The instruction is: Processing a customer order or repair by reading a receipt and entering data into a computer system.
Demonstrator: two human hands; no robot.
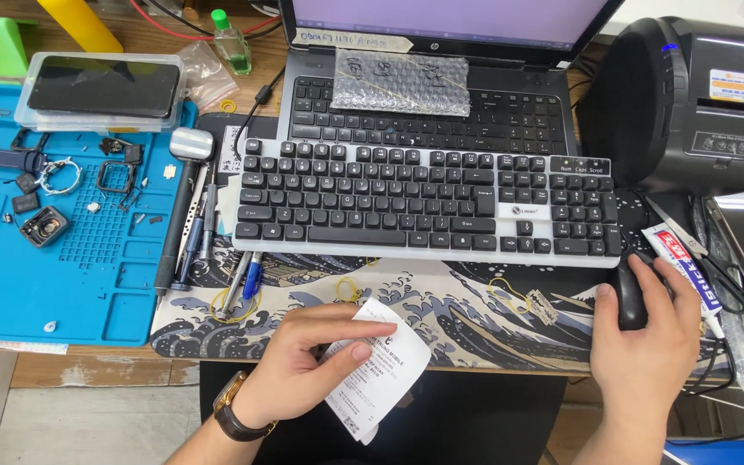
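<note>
My left hand (pixel 312 362), with a brown-strapped watch on its wrist, pinches a white printed paper slip (pixel 381 379) over the near edge of the wave-patterned desk mat (pixel 475 314). My right hand (pixel 643 331) rests cupped over a black computer mouse (pixel 629 297) at the mat's right end. Just beyond both hands lies a black-and-silver keyboard (pixel 424 202), and behind it stands an open laptop (pixel 428 112) with a bubble-wrap pouch (pixel 399 82) on its keys.
A blue repair mat (pixel 71 284) on the left carries small watch parts and a phone in a clear tray (pixel 103 86). Pens and a small hammer (pixel 184 198) lie between the mats. A black label printer (pixel 691 95) and a glue tube (pixel 686 263) sit at right.
</note>
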